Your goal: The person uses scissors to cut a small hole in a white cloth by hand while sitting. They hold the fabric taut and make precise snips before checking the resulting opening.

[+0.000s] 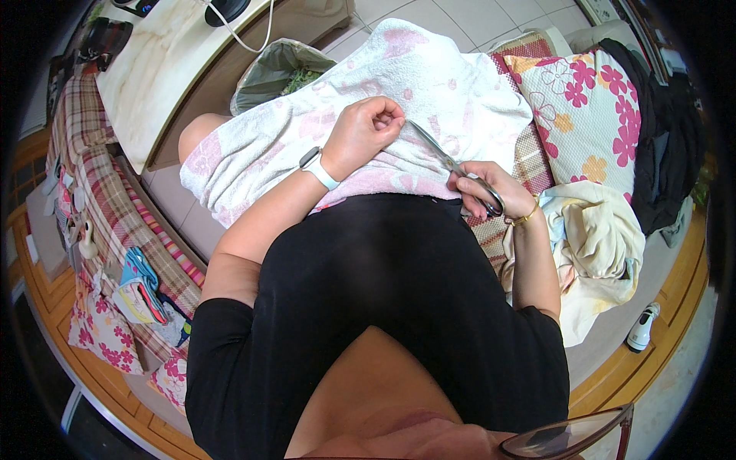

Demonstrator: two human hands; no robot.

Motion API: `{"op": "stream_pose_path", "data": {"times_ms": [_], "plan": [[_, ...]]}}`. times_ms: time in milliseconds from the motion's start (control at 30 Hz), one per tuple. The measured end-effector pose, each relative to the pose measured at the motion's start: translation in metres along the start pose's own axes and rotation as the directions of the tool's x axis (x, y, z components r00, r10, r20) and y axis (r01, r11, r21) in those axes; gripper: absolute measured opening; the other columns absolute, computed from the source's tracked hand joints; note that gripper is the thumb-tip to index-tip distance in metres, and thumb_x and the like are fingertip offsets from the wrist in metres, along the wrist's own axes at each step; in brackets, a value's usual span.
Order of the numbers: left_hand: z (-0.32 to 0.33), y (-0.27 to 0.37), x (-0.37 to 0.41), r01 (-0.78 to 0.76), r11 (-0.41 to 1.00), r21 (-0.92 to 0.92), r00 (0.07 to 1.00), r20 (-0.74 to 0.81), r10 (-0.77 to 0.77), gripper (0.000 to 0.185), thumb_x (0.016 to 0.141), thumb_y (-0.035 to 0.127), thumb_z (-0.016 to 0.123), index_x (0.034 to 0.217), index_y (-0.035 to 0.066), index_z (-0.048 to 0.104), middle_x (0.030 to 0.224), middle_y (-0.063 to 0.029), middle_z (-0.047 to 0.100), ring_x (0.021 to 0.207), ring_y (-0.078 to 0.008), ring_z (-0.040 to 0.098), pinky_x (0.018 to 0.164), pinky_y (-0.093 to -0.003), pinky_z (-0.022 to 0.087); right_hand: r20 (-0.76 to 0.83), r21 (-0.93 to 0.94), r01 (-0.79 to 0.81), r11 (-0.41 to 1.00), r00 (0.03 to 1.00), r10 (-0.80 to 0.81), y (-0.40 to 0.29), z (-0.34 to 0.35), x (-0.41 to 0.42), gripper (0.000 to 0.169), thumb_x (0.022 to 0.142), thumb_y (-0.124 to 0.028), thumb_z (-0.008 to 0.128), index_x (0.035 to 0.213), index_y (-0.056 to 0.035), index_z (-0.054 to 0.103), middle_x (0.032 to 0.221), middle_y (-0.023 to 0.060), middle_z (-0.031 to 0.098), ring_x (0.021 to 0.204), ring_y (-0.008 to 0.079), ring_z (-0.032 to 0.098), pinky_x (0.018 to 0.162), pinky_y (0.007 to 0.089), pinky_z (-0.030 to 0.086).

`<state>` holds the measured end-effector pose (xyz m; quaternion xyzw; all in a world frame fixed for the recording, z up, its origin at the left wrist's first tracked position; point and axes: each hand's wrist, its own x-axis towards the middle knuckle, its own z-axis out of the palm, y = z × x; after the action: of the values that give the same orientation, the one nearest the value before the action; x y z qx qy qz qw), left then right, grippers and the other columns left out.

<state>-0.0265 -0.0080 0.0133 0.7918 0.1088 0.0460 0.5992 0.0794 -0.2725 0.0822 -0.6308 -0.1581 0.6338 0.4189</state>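
A white and pink terry towel [425, 75] is spread over my lap. Above it, my left hand [371, 129] has its thumb and fingertips pinched together; whether something very small is between them, I cannot tell. A pair of metal scissors [432, 145] is held in my right hand [483, 187], the fingers at its handle loops. The scissors point up and left, and their tips are close to my left fingertips. The blades look closed or nearly so.
A lined waste bin [259, 75] with green scraps stands beyond the towel, beside a marble-topped table [149, 80]. On the right lie a floral cushion [581, 115], a crumpled cream cloth [598, 230] and a small white device [643, 329]. A plaid sofa [109, 190] is at left.
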Motion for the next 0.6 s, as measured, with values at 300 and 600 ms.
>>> {"op": "stream_pose_path", "data": {"times_ms": [300,600], "plan": [[0.0000,0.0022,-0.0005,0.017,0.999,-0.034,1.000,0.002,-0.017,0.011,0.093,0.008,0.073,0.098,-0.001,0.070,0.085,-0.0025,0.069,0.074,-0.0062,0.061,0.068,-0.0223,0.052,-0.019,-0.008,-0.019,1.000,1.000,0.019,-0.0042,0.0030,0.0042,0.036,0.104,-0.036,0.063,0.104,0.0002,0.064,0.060,-0.0008,0.060,0.048,0.0039,0.053,0.045,0.0187,0.041],[0.0007,-0.0038,-0.0004,-0.001,0.999,-0.045,1.000,0.007,0.001,0.011,0.093,0.007,0.073,0.098,-0.002,0.070,0.086,-0.0031,0.069,0.076,-0.0066,0.062,0.070,-0.0223,0.053,-0.027,-0.001,-0.038,0.999,0.999,0.038,-0.0056,0.0041,0.0043,0.038,0.104,-0.036,0.063,0.107,0.0018,0.064,0.061,0.0001,0.060,0.049,0.0040,0.053,0.047,0.0183,0.041]]}}
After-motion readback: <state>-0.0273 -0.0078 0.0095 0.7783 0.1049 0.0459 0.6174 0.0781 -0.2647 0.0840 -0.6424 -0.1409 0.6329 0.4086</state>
